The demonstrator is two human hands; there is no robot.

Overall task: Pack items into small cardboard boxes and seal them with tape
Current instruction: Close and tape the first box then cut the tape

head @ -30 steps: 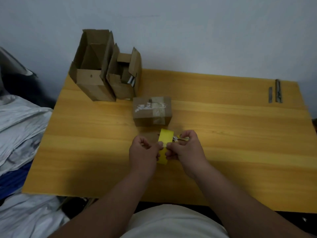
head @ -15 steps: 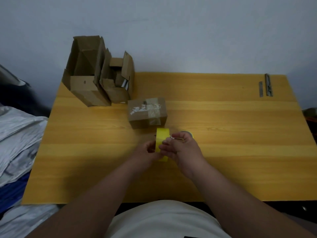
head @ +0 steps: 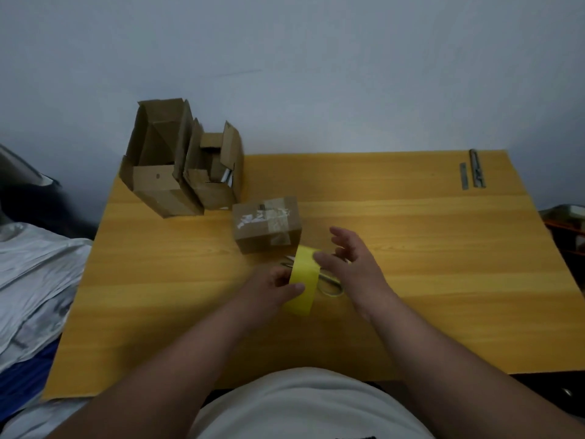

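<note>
Head view: right hand (head: 351, 264) let go, fingers spread; left hand (head: 272, 288) grips tape roll (head: 302, 280).

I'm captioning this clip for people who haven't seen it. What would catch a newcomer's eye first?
The bright yellow tape roll at the table's middle, gripped by the left hand while the right hand hovers open beside it. Just behind sits a taped-up cardboard box, and open boxes stand at the far left corner of the wooden table.
</note>
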